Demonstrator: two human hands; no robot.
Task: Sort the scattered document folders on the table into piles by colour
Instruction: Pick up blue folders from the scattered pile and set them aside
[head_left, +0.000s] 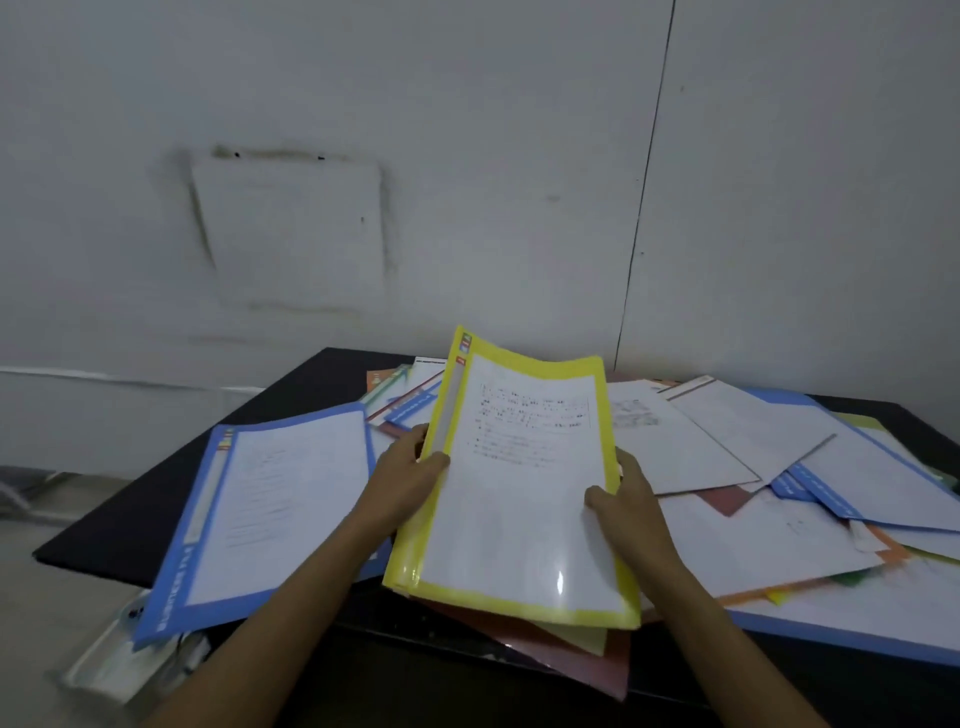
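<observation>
Several folders lay over the black tabletop (130, 525). At the left a blue folder (270, 514) rested flat, its near corner overhanging the edge. White lettering ran along its spine strip, too blurred to read. The left grip (410, 478) pinched the spine edge of the yellow folder (519, 467), thumb on the front, fingers behind. That folder was held up off the heap at the middle, tilted toward the camera, its top bowing slightly. It looked thin, light and floppy, with a glossy clear cover that could slip, so taking it by both long edges seemed sound. The printed lines on its sheet were unreadable. The right grip (623, 499) pinched the opposite edge likewise. Further right, an orange-edged folder (893, 553) and a second blue folder (826, 486) lay overlapped among loose sheets, unsorted.
</observation>
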